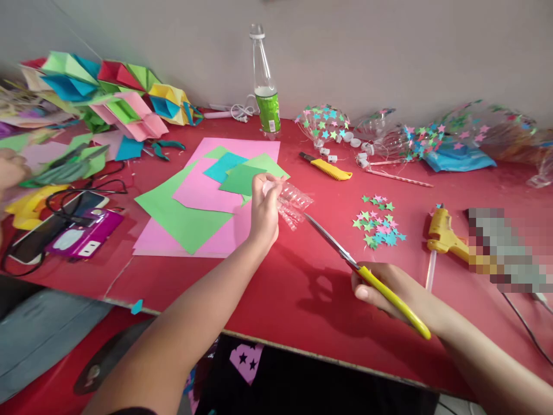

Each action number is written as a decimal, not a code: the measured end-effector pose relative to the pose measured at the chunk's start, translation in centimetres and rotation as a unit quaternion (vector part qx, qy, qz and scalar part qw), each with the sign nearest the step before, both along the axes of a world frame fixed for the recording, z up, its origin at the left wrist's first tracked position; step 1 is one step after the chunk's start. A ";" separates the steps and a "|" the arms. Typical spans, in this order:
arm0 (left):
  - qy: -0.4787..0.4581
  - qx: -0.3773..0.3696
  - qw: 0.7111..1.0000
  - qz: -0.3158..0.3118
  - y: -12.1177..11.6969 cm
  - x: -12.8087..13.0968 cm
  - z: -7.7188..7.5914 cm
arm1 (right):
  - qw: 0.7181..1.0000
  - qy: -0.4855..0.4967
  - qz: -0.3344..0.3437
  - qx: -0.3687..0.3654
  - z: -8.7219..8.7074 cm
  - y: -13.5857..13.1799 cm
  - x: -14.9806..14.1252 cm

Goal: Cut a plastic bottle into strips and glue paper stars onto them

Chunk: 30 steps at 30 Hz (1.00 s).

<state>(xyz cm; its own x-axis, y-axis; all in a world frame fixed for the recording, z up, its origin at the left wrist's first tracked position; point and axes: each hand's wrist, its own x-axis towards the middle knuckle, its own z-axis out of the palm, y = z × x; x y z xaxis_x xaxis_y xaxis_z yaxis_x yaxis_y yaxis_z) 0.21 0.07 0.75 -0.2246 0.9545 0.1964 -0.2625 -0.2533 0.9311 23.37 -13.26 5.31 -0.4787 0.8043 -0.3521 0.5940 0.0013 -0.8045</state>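
Observation:
My left hand (265, 210) is closed around one end of a clear, ribbed plastic bottle piece (296, 202). Its far end looks cut into strips that point right. In my right hand (384, 288) is a pair of scissors (341, 251) with yellow handles; the blades lie together and point up-left, their tips just beside the plastic strips. Beneath and left of my left hand are green paper sheets (190, 222) on pink paper (151, 242). Small paper stars (378, 222) lie scattered beyond my right hand.
A yellow cutter (330, 169) and a bottle (266, 95) stand or lie farther back. A yellow glue gun (444, 230) is at right. Star-covered plastic pieces (324, 121) line the wall. Folded paper shapes (116, 92), pliers (162, 148) and another person's hand (12, 167) are at left.

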 end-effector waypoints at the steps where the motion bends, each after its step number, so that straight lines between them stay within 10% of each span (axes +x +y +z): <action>1: 0.001 0.009 1.000 -0.002 -0.1 0.0 0.0 | 1.000 0.002 -0.003 -0.002 0.0 0.0 0.0; 30: 0.036 0.031 0.999 0.006 -0.5 0.0 -0.5 | 0.998 0.053 -0.021 -0.040 0.4 -0.2 -0.3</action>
<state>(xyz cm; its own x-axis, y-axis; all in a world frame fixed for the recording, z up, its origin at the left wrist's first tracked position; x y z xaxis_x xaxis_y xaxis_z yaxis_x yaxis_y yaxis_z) 0.17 -0.44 0.28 -0.2197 0.9374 0.2703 -0.1927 -0.3133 0.9299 23.03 -13.50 5.67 -0.4822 0.7961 -0.3656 0.5042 -0.0890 -0.8590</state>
